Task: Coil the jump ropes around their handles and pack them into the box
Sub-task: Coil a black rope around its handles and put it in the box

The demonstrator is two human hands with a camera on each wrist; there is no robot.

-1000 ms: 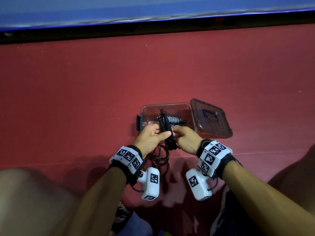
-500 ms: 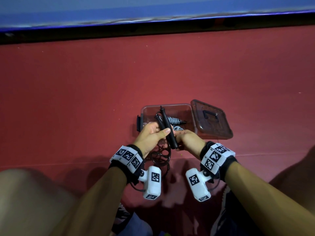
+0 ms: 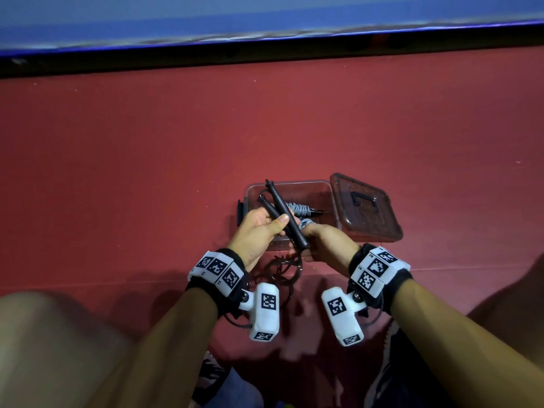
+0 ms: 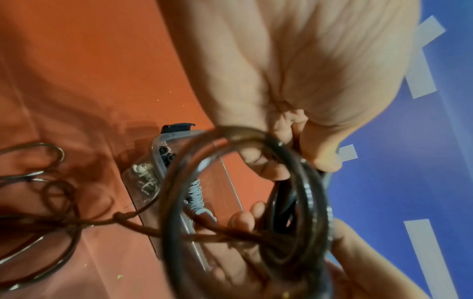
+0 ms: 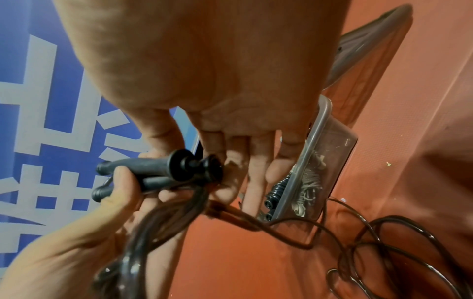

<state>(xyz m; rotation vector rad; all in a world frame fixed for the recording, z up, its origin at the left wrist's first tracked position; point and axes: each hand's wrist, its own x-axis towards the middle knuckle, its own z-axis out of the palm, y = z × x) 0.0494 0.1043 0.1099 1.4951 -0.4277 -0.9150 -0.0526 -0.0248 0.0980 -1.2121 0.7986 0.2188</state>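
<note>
Left hand point(image 3: 259, 231) grip holds black handles point(image 3: 284, 212); box point(image 3: 326, 187) holds grey coiled rope point(image 3: 298, 208)

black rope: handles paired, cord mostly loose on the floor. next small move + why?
Probably one more wrap: the right hand should draw the loose cord up and around the two black handles, which the left hand holds together. Only a few loops sit at the handles' lower end, most cord still trails on the red floor, and the clear box already holds a fully coiled grey rope.
</note>
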